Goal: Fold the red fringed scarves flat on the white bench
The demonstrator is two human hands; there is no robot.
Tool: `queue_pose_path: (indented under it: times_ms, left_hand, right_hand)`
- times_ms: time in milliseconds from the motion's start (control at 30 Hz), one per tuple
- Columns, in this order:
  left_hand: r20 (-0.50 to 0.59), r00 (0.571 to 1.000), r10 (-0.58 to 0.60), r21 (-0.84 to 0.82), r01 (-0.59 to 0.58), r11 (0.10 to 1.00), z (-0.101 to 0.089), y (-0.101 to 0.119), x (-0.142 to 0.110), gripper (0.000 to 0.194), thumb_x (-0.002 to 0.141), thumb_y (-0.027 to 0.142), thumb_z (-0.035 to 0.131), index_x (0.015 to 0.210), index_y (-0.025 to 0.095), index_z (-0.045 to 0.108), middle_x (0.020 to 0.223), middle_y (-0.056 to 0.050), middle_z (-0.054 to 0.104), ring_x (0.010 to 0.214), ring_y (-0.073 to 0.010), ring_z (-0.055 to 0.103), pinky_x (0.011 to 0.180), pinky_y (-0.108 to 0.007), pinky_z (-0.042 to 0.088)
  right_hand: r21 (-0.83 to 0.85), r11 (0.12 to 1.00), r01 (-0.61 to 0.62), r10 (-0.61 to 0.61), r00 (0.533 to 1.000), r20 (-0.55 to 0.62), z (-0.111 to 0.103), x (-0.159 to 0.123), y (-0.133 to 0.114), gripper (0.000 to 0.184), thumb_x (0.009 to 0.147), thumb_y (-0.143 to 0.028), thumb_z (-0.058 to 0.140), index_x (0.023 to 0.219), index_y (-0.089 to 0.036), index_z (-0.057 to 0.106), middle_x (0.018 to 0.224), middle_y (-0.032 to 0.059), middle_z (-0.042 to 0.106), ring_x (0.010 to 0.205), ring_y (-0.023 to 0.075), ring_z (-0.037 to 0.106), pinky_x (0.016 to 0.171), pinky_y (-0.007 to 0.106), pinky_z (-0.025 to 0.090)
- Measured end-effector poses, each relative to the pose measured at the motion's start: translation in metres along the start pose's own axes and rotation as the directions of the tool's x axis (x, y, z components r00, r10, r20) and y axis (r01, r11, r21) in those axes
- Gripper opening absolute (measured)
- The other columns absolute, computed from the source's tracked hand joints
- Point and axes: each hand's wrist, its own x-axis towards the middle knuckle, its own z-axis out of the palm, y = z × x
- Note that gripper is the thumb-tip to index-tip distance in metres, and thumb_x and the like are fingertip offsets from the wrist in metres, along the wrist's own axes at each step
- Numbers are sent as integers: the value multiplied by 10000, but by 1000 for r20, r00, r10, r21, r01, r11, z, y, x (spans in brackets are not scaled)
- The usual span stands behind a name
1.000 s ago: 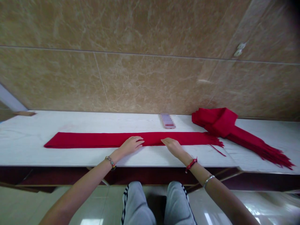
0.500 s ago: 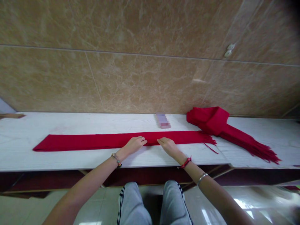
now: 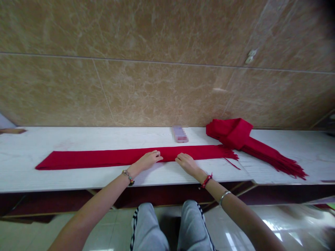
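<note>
A long red scarf (image 3: 99, 159) lies folded into a narrow strip along the white tabletop, its fringed end at the right. My left hand (image 3: 148, 160) is closed at the scarf's near edge, left of its fringed half, with the fingers bent over the cloth. A short way to the right, my right hand (image 3: 187, 163) pinches the same near edge, fingertips together. Both thumbs are largely hidden. Behind the fringe, a second red scarf (image 3: 237, 134) is looped into a knot-like bundle, its fringed tail stretching toward the right front.
A phone (image 3: 180, 134), blurred in the picture, lies behind the scarf near the tiled wall (image 3: 157, 94). At the far left is a small wooden piece (image 3: 13, 131). Open shelf spaces (image 3: 146, 196) run under the tabletop, above my knees (image 3: 149, 223).
The view has shifted, so the table's things appear farther left. My right hand's fingers have drawn closer together at the scarf's edge, and my left fingers have curled in more.
</note>
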Motion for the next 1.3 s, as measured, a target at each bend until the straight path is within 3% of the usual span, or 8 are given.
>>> queue_pose_path:
  times_ms: [167, 333, 467, 567, 733, 933, 1133, 1300]
  left_hand:
    - [110, 993, -37, -173, 56, 983, -5, -4, -14, 409, 867, 90, 342, 1222, 247, 472, 1360, -25, 394, 1265, -190, 302, 1050, -399, 216]
    - [279, 960, -37, -291, 121, 949, -10, -11, -27, 398, 926, 292, 284, 1317, 336, 336, 1446, 36, 248, 1342, -205, 130, 1068, -497, 75]
    - [169, 980, -107, -278, 152, 949, -7, -2, 1, 379, 935, 287, 215, 1183, 271, 500, 1399, 15, 353, 1315, -170, 228, 1080, -439, 119]
    - [30, 978, -207, -210, 209, 955, 5, 10, 33, 405, 932, 307, 222, 1284, 232, 407, 1420, -30, 313, 1312, -176, 237, 1066, -412, 184]
    - [102, 982, -156, -114, 167, 979, 26, 14, 52, 470, 920, 416, 256, 1369, 279, 273, 1453, -32, 226, 1335, -236, 160, 1050, -479, 159]
    - [171, 978, -119, -120, 141, 983, 21, 7, 46, 466, 926, 393, 247, 1375, 273, 255, 1456, -42, 210, 1341, -219, 140, 1058, -479, 105]
    - [81, 997, 19, -175, -5, 984, 20, 32, 91, 465, 930, 430, 239, 1351, 250, 317, 1445, -60, 246, 1334, -192, 174, 1065, -423, 114]
    - [67, 996, 56, -193, -42, 980, 34, 52, 132, 504, 921, 472, 225, 1374, 255, 262, 1453, -62, 224, 1336, -217, 157, 1050, -435, 147]
  right_hand:
    - [146, 987, -73, 71, 997, 20, 2, -11, 7, 258, 870, -107, 411, 1024, -155, 612, 1051, 96, 610, 980, 187, 531, 847, 321, 411]
    - [278, 956, -100, 64, 989, 134, -9, -41, 21, 371, 901, -225, 394, 1265, -217, 466, 1347, 87, 428, 1240, 209, 372, 1015, 420, 300]
    - [325, 934, -147, 104, 984, 145, -18, -36, 27, 394, 918, -279, 354, 1304, -226, 413, 1354, 68, 422, 1272, 176, 325, 1048, 408, 253]
    - [226, 929, -292, 268, 954, 132, -13, -22, 34, 434, 913, -339, 348, 1327, -211, 379, 1409, 80, 330, 1312, 227, 231, 1043, 474, 226]
    - [12, 915, -403, 385, 882, 274, 4, -53, 56, 527, 903, -439, 315, 1381, -223, 267, 1429, 112, 273, 1302, 309, 227, 974, 556, 279]
    - [-175, 830, -529, 556, 808, 195, 3, -127, 81, 550, 886, -437, 351, 1321, -103, 390, 1361, 211, 360, 1243, 354, 330, 942, 537, 331]
    - [-57, 848, -526, 527, 830, 183, -11, -107, 118, 424, 914, -301, 304, 1269, -120, 449, 1354, 148, 403, 1263, 267, 321, 994, 478, 297]
    - [-50, 844, -533, 527, 812, 251, 4, -112, 134, 449, 922, -331, 292, 1333, -162, 354, 1388, 147, 350, 1269, 273, 312, 948, 483, 345]
